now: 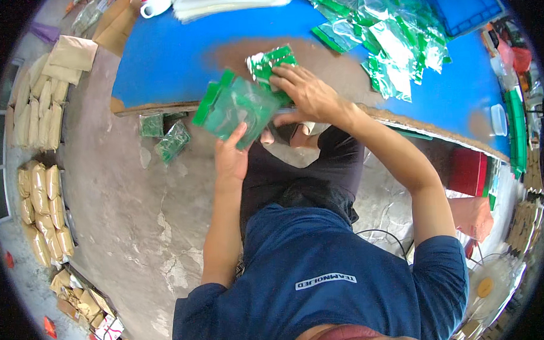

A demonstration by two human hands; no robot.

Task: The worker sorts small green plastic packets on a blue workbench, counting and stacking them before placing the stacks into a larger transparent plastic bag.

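My left hand [231, 159] grips a few green-edged clear plastic bags [237, 108], its thumb lying over their near side. They are held just in front of the table edge, slightly blurred. My right hand [310, 95] is to the right of them, fingers curled over another green plastic bag [271, 63] at the edge of the table. Its thumb points left below the fingers, and part of that bag is hidden under the hand. A loose heap of similar green and clear bags [393, 37] lies farther right on the blue table [178, 59].
A stack of clear bags [230, 5] and a white-and-red bottle [155, 5] are at the table's far side. A blue crate [467, 7] is at far right. Green packets [174, 141] lie on the floor; tan sacks [42, 196] are piled left. A red box [467, 172] sits below the table.
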